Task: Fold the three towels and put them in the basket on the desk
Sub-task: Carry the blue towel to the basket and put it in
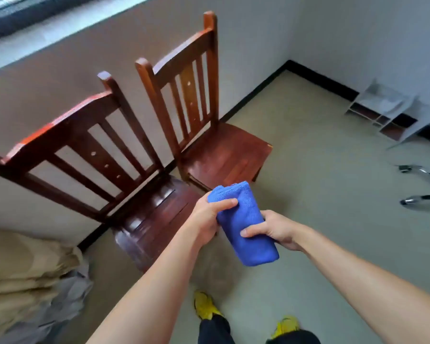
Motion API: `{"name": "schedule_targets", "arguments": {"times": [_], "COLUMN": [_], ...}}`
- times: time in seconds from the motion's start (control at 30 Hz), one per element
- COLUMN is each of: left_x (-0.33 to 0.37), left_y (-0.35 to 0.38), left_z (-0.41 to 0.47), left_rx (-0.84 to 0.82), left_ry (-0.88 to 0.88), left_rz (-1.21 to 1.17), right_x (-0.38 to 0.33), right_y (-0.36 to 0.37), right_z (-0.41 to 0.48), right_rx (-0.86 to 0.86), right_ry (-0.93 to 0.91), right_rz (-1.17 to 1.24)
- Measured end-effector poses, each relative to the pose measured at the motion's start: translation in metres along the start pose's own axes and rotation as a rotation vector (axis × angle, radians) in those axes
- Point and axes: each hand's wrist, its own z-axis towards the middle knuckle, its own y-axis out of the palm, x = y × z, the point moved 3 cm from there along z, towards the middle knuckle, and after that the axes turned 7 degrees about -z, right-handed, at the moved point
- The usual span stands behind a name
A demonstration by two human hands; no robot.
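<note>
Folded blue terry-cloth towel (243, 223) held in mid-air above the pale floor (308, 170), left hand (209, 217) clamped on its far end, right hand (273, 229) clamped on its near right edge, two dark red-brown wooden slat-back chairs (139, 170) just beyond to the left.

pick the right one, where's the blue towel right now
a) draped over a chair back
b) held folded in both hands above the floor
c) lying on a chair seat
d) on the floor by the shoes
b: the folded blue towel is gripped by the left hand and the right hand, clear of both chairs.
</note>
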Motion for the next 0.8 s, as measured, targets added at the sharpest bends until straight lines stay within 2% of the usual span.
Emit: {"name": "schedule_targets", "arguments": {"times": [0.03, 0.07, 0.17, 0.3, 0.37, 0.43, 0.57, 0.8], "left_x": [0.001, -0.008, -0.008, -0.068, -0.089, -0.116, -0.156, -0.231], "left_y": [0.028, 0.088, 0.14, 0.297, 0.352, 0.408, 0.497, 0.67], "left_z": [0.001, 0.006, 0.016, 0.018, 0.018, 0.021, 0.026, 0.06], "left_rx": [-0.032, -0.101, -0.176, -0.381, -0.387, -0.388, -0.421, -0.735], "left_ry": [0.01, -0.006, -0.017, -0.117, -0.129, -0.136, -0.102, 0.007], "left_rz": [0.011, 0.042, 0.083, 0.2, 0.228, 0.277, 0.545, 1.075], "right_x": [0.008, 0.027, 0.032, 0.098, 0.124, 0.158, 0.217, 0.311], "right_y": [-0.018, -0.057, -0.092, -0.191, -0.222, -0.256, -0.31, -0.407], "right_z": [-0.016, -0.055, -0.092, -0.214, -0.259, -0.304, -0.364, -0.446], "right_rx": [0.09, 0.214, 0.245, 0.29, 0.335, 0.449, 0.611, 0.751], "right_ry": [-0.021, -0.056, -0.131, -0.189, -0.203, -0.191, -0.162, -0.08], "right_rz": [0.046, 0.1, 0.122, 0.249, 0.325, 0.389, 0.452, 0.45]}}
